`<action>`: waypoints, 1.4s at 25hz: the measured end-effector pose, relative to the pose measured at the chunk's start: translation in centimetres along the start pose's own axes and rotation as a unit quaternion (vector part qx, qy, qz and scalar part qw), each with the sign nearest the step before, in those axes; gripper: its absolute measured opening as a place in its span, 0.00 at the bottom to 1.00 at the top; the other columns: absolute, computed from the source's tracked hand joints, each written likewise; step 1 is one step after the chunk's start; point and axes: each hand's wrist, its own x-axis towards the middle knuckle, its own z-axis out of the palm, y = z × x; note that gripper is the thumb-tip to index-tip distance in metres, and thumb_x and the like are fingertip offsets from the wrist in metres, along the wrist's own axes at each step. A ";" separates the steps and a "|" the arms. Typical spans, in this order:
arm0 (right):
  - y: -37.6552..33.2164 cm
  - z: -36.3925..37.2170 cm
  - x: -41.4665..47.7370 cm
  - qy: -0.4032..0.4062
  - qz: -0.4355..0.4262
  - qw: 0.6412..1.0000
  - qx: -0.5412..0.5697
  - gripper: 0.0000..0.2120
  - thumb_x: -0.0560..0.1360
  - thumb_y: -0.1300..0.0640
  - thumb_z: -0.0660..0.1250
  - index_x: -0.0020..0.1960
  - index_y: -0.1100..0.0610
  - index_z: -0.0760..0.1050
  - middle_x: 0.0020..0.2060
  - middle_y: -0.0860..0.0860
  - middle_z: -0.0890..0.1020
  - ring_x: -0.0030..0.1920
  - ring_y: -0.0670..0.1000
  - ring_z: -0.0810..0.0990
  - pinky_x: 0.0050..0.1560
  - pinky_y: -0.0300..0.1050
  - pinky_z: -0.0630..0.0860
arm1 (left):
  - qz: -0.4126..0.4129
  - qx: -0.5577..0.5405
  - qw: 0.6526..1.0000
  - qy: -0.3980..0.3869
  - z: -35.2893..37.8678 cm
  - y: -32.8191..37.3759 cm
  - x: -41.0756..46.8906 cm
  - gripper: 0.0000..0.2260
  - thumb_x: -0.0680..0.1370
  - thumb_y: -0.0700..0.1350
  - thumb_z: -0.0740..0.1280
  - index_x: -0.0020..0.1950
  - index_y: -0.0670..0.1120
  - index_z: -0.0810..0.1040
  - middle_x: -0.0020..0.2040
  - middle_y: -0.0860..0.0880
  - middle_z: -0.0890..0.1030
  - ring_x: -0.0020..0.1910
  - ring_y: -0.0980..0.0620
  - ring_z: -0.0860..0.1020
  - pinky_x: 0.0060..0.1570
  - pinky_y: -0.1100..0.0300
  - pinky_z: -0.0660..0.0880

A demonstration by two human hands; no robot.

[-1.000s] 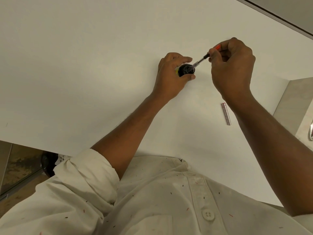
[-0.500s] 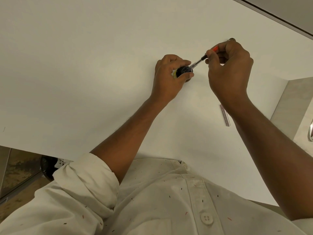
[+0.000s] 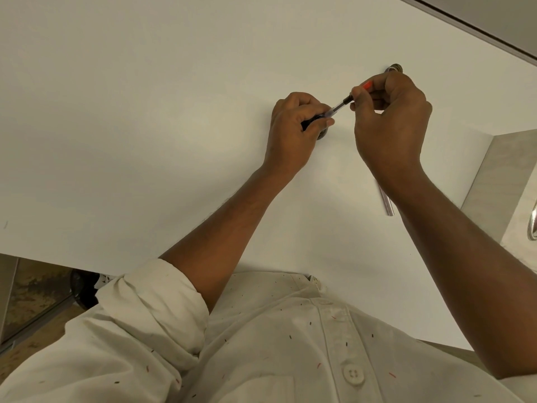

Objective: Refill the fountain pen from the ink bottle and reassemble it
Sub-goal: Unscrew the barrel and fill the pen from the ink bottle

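The left hand (image 3: 293,132), near the middle of the white desk (image 3: 145,112), has its fingers curled round the ink bottle (image 3: 323,136), of which only a dark edge shows. The fountain pen (image 3: 334,107) slants out of that fist toward 2 o'clock with its clear tube exposed. The right hand (image 3: 389,126) pinches the pen's orange end. At 6 o'clock of the right hand a metal barrel (image 3: 388,205) lies on the desk, partly behind the forearm.

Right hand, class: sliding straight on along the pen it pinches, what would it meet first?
Probably the left hand, which grips the ink bottle at the far end of the pen; depth is unclear.
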 end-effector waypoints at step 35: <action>0.0 0.1 0.7 0.001 0.006 1.000 -0.011 0.08 0.76 0.55 0.67 0.48 0.60 0.79 0.39 0.45 0.80 0.39 0.41 0.79 0.42 0.26 0.74 | 0.010 -0.001 1.000 -0.009 0.1 -0.3 0.4 0.06 0.73 0.40 0.69 0.47 0.41 0.84 0.43 0.50 0.80 0.48 0.53 0.72 0.45 0.78 0.64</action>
